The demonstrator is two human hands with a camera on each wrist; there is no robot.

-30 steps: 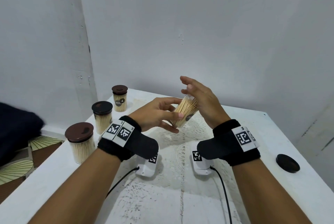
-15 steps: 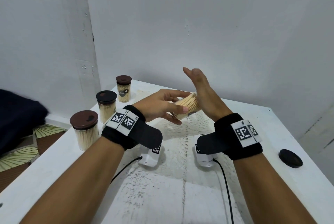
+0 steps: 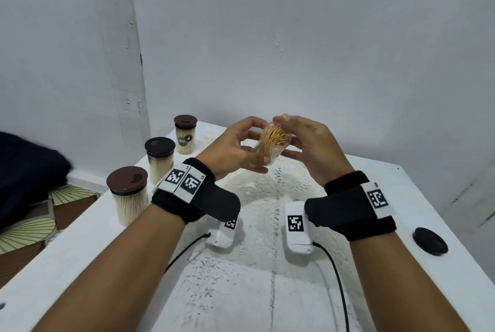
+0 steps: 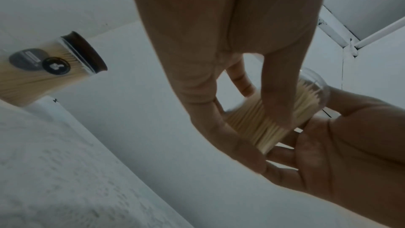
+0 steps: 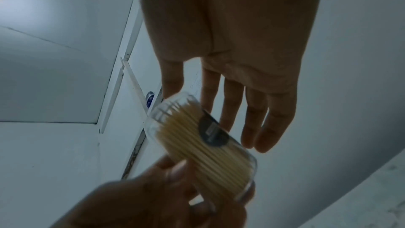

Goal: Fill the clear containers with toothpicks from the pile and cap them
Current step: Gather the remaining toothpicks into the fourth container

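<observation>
My left hand (image 3: 235, 149) grips a clear container (image 3: 273, 144) packed with toothpicks and holds it in the air above the table, tilted, its uncapped mouth facing up towards me. My right hand (image 3: 313, 149) stands just right of it with straight fingers, holding nothing. In the left wrist view the left hand's fingers (image 4: 276, 93) wrap the container (image 4: 263, 120), with the right palm (image 4: 339, 145) behind it. The right wrist view shows the container (image 5: 208, 145), a dark label on its side, below the right hand's straight fingers (image 5: 241, 93). A loose brown cap (image 3: 430, 240) lies at the table's right.
Three capped, toothpick-filled containers (image 3: 184, 133) (image 3: 160, 156) (image 3: 128, 195) stand in a row along the white table's left edge (image 3: 80, 238). A lace cloth (image 3: 267, 197) covers the middle. White walls close in behind. A dark bundle (image 3: 24, 171) lies off the table at left.
The container was tipped sideways with the right palm flat against its mouth. It now stands more upright and the right hand has come off the mouth to its right side.
</observation>
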